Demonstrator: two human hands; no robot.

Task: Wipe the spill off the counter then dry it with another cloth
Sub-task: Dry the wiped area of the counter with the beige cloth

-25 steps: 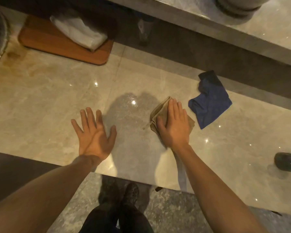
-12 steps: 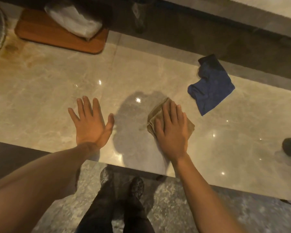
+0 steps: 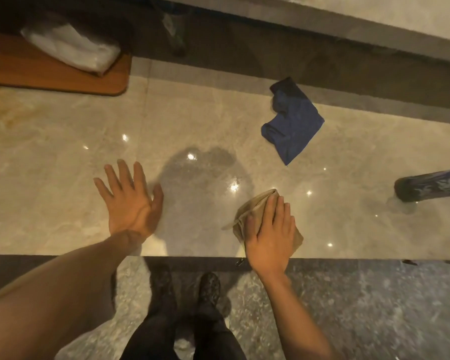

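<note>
My right hand [image 3: 270, 232] presses flat on a folded beige cloth [image 3: 252, 206] near the front edge of the polished marble counter [image 3: 63, 141]. To its left my left hand [image 3: 130, 201] lies flat on the counter, fingers spread, holding nothing. Between the hands and beyond them the counter shows a darker patch [image 3: 208, 172]; I cannot tell whether it is a wet film or shadow. A crumpled blue cloth [image 3: 294, 123] lies farther back on the right, apart from both hands.
A wooden board [image 3: 57, 74] with a white bag [image 3: 73, 48] on it sits at the back left. A dark patterned object [image 3: 429, 185] lies on the counter at the right edge. A raised ledge [image 3: 348, 19] runs behind. My feet stand on the floor below the counter edge.
My right hand has slid the beige cloth toward the front edge and to the right. The left hand has stayed flat in place. A dark object has come further into view at the right.
</note>
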